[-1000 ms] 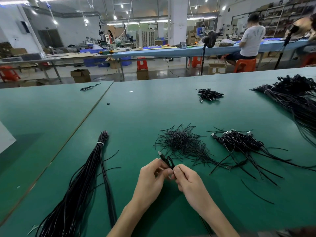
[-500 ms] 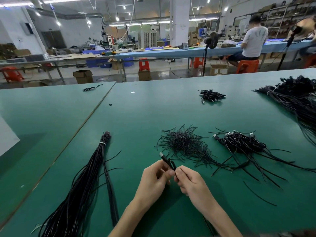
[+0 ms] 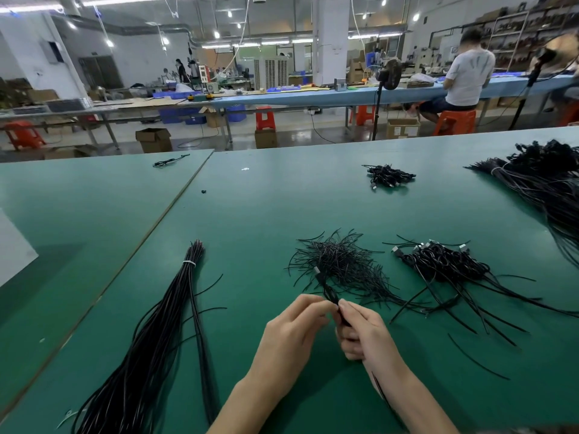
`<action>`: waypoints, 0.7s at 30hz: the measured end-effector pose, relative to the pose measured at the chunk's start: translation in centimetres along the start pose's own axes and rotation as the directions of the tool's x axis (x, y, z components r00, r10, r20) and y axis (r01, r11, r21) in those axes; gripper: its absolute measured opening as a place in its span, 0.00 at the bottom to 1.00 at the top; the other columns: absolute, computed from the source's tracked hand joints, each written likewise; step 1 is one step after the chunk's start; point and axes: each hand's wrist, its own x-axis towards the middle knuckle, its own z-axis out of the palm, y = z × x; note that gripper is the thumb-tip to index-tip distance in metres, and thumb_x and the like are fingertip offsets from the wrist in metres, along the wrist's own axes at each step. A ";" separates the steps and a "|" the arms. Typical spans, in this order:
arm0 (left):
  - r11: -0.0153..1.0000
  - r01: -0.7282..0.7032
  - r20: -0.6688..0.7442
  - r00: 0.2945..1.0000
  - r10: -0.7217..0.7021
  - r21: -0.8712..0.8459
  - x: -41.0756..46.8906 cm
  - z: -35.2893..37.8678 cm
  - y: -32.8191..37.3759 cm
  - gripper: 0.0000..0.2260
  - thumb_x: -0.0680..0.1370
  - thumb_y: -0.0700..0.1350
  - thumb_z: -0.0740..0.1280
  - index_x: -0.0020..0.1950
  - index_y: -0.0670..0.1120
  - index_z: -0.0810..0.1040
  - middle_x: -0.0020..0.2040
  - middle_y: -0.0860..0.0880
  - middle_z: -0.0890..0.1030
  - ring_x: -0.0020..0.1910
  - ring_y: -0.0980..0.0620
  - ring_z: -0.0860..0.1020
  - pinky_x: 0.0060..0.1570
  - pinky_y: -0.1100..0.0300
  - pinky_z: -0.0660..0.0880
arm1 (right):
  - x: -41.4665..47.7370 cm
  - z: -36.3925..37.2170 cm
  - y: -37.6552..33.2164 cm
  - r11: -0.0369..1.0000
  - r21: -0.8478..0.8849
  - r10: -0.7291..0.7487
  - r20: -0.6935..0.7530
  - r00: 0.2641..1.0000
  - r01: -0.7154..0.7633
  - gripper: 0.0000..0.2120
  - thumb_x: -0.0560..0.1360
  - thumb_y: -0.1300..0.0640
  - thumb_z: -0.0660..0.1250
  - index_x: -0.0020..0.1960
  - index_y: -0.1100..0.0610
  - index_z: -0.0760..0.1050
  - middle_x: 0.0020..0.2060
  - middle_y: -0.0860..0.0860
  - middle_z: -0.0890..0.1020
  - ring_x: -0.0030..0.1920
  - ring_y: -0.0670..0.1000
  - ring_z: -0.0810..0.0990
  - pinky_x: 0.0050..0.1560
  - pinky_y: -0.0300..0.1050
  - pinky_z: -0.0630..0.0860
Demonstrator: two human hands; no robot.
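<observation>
Now I am holding the black cable [image 3: 326, 285] just above the counter [image 3: 250, 214], my left hand [image 3: 291, 336] pinching it and my right hand [image 3: 365, 335] curling round it, near the heap of short ties [image 3: 341, 264].

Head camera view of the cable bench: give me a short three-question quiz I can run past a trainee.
1. True or false: the left hand and the right hand both pinch the coiled black cable.
2. Fill the gap: the long cable bundle is bound near its far end by a ____ tie.
3. To the right of the loose twist ties lies: A) a pile of coiled cables with plugs B) a pair of scissors C) a roll of tape.
Key: 1 true; 2 white; 3 A.
</observation>
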 end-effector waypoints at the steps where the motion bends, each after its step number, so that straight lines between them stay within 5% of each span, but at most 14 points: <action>1: 0.998 -0.051 0.007 0.999 0.051 0.036 0.0 0.0 0.0 0.11 0.83 0.41 0.67 0.64 0.50 0.79 0.60 0.58 0.77 0.52 0.58 0.80 0.50 0.61 0.79 | 0.0 -0.1 -0.1 1.000 0.015 0.013 -0.001 1.000 -0.013 0.17 0.85 0.52 0.59 0.39 0.55 0.74 0.27 0.47 0.62 0.24 0.45 0.58 0.24 0.36 0.57; 7: 0.898 -0.340 0.113 0.940 0.321 0.279 0.9 -0.8 -0.8 0.17 0.81 0.36 0.65 0.69 0.45 0.78 0.60 0.50 0.80 0.57 0.51 0.79 0.57 0.59 0.76 | -0.1 -0.3 -0.7 0.997 0.067 0.043 0.021 0.999 -0.044 0.16 0.86 0.53 0.58 0.41 0.58 0.72 0.27 0.48 0.61 0.24 0.46 0.57 0.24 0.38 0.53; 12: 0.887 -0.357 0.139 0.934 0.330 0.293 1.6 -1.3 -1.5 0.13 0.79 0.37 0.71 0.63 0.44 0.82 0.52 0.50 0.81 0.48 0.51 0.79 0.52 0.60 0.76 | -0.1 -0.1 -0.6 0.999 0.033 0.029 0.015 0.999 -0.029 0.16 0.86 0.54 0.57 0.41 0.59 0.70 0.26 0.48 0.60 0.23 0.46 0.57 0.23 0.37 0.54; 16: 0.999 0.006 -0.038 0.999 -0.007 -0.048 1.4 -0.7 -0.7 0.04 0.80 0.41 0.72 0.53 0.45 0.85 0.47 0.53 0.82 0.44 0.56 0.81 0.46 0.59 0.80 | -0.4 0.8 0.0 0.965 -0.231 -0.135 -0.050 0.990 0.120 0.18 0.86 0.51 0.56 0.45 0.62 0.75 0.27 0.44 0.64 0.27 0.46 0.61 0.26 0.38 0.60; 21: 0.905 0.382 -0.098 0.909 -0.404 -0.185 0.4 0.4 0.8 0.04 0.75 0.45 0.77 0.47 0.54 0.85 0.42 0.59 0.85 0.45 0.55 0.83 0.48 0.64 0.76 | -0.4 1.1 0.5 0.891 -0.409 -0.246 -0.071 0.967 0.197 0.16 0.85 0.49 0.58 0.48 0.57 0.78 0.28 0.44 0.67 0.29 0.46 0.65 0.30 0.40 0.63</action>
